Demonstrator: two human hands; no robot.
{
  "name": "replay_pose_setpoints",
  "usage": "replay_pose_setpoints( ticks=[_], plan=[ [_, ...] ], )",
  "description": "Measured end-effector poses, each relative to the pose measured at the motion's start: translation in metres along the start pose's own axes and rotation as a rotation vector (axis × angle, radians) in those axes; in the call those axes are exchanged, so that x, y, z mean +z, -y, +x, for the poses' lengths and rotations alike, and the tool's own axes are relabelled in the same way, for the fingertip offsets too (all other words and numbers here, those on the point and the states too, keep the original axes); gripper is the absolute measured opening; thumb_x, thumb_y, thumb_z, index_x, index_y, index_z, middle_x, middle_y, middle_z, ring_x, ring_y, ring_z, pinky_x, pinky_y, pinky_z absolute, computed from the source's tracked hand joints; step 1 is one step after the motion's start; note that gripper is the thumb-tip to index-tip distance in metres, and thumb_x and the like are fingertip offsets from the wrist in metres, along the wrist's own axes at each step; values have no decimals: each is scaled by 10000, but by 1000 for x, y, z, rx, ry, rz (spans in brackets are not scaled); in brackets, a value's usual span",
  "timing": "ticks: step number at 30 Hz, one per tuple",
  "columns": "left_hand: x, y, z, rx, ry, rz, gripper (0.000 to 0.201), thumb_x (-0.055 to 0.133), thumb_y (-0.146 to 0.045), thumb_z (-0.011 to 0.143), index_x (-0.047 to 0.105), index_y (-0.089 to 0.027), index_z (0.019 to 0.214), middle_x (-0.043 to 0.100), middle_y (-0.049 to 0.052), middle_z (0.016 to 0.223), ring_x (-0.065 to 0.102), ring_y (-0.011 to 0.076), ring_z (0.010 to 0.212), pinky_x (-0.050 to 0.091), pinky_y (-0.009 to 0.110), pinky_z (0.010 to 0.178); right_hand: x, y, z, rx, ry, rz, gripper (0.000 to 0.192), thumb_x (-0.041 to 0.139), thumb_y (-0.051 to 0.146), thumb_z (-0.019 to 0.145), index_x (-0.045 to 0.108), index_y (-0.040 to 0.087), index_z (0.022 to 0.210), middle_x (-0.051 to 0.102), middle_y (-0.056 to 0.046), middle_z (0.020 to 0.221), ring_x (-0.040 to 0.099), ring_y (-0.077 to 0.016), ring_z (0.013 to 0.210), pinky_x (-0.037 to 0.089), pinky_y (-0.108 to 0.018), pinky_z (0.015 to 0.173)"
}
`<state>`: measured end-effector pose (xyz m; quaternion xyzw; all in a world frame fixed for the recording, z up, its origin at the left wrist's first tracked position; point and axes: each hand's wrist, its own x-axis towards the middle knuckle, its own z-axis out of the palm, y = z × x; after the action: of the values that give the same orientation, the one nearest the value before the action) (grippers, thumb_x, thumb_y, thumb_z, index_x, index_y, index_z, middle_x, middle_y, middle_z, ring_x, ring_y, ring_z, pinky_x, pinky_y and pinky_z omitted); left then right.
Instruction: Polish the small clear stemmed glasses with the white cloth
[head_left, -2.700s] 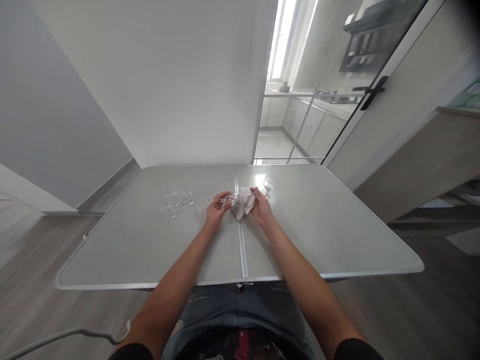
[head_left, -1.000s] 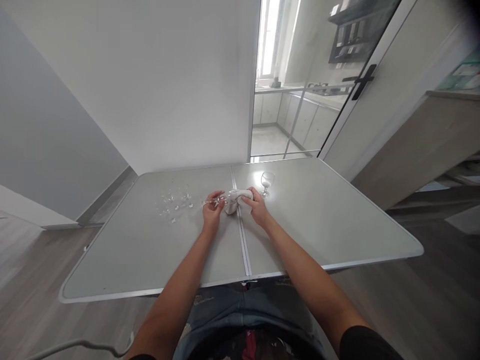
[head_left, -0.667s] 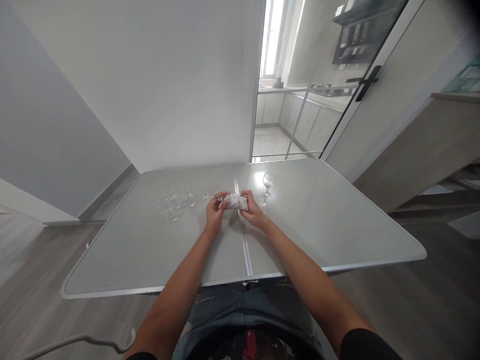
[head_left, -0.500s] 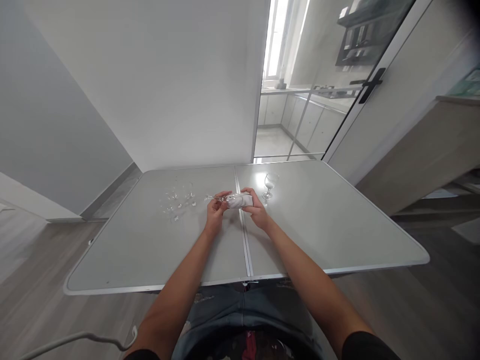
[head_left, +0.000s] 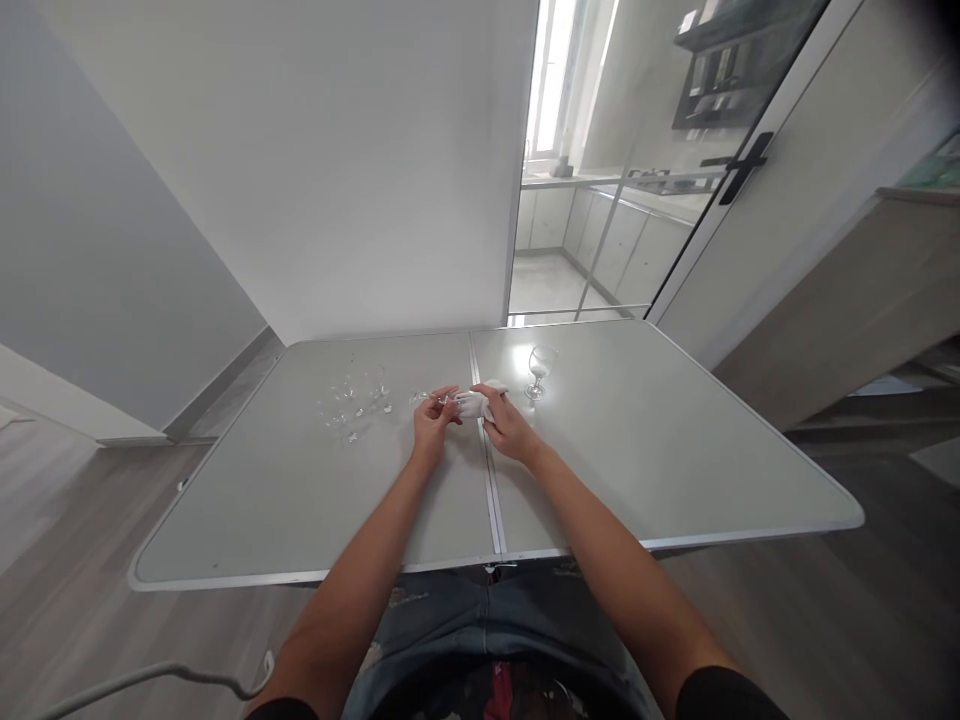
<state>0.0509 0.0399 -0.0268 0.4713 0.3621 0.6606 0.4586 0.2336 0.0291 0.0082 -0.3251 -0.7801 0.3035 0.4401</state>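
Observation:
My left hand (head_left: pixel 433 420) grips the stem of a small clear stemmed glass (head_left: pixel 439 398) held on its side above the grey table (head_left: pixel 615 460). My right hand (head_left: pixel 504 428) presses a white cloth (head_left: pixel 480 400) around the bowl of that glass. Both hands meet over the seam in the middle of the table. Another clear stemmed glass (head_left: pixel 538 370) stands upright just right of my right hand. A cluster of several small clear glasses (head_left: pixel 352 400) sits to the left of my left hand.
A metal seam (head_left: pixel 486 480) runs down the table's middle. A white wall stands behind the table. At the back right a glass sliding door with a black handle (head_left: pixel 741 168) leads to a kitchen. A wooden counter (head_left: pixel 862 290) is at far right. A grey cable (head_left: pixel 150 675) hangs at lower left.
My right hand has worked the cloth around the bowl, bunching it tighter and shifting it slightly left. My left hand keeps hold of the stem. The view shifted a little.

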Motion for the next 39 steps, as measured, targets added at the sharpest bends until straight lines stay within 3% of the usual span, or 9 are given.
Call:
replay_pose_setpoints(
  ticks=[5,12,16,20,25,28,32,36,39],
  plan=[
    [-1,5,3,-15,-49,40,459,775,-548,771,744,-154,1005,720,104,1084,611,104,639,529,239,515,4,-3,2,-24,19,-73,689,472,85,723,462,217,1399,601,-83,1021,495,-296,1028,381,-488,986],
    [1,-10,-2,20,133,79,441,807,-466,775,747,-190,1113,700,136,1238,655,256,1111,562,331,840,6,-1,6,282,-139,506,605,520,118,633,574,257,1219,605,-2,938,523,-197,856,417,-313,784],
    [5,-17,-3,20,235,31,486,813,-460,772,729,-193,1170,660,149,1328,638,277,1170,523,370,949,0,-1,6,457,-166,823,638,562,130,606,592,275,1227,632,12,862,556,-194,796,427,-295,708],
    [8,-16,-3,45,242,-57,491,828,-445,761,718,-207,1176,641,139,1366,607,275,1237,491,369,1005,-1,-3,7,469,-179,1031,654,590,141,601,560,259,1244,659,-12,897,604,-213,800,468,-330,717],
    [6,-10,-2,4,131,2,492,856,-456,715,733,-198,1116,699,121,1241,685,221,980,525,315,813,5,-1,3,388,-199,757,649,583,160,634,501,292,1264,592,25,791,551,-194,739,458,-325,712],
    [2,-3,1,-12,18,48,442,837,-492,720,724,-182,1015,735,64,946,658,158,752,492,265,651,8,0,-1,216,-138,410,613,567,153,668,505,276,1265,596,0,867,527,-206,808,450,-352,792],
    [-2,7,4,-49,-64,93,396,769,-549,771,667,-172,832,575,-29,614,502,98,503,390,229,480,12,-2,-4,76,19,104,641,508,130,720,487,244,1351,602,-37,859,518,-243,797,439,-412,829],
    [-1,6,3,-33,-63,121,398,733,-561,806,665,-171,841,588,-20,618,511,102,507,406,229,485,13,-1,-2,57,31,95,607,495,126,722,520,270,1311,609,-33,846,518,-250,794,442,-408,825],
    [1,-1,1,-11,-8,108,433,795,-533,758,712,-166,973,720,54,858,644,148,700,507,263,642,12,-1,2,165,-88,273,551,525,146,693,550,277,1228,615,-13,901,527,-215,807,446,-359,801]
  ],
)
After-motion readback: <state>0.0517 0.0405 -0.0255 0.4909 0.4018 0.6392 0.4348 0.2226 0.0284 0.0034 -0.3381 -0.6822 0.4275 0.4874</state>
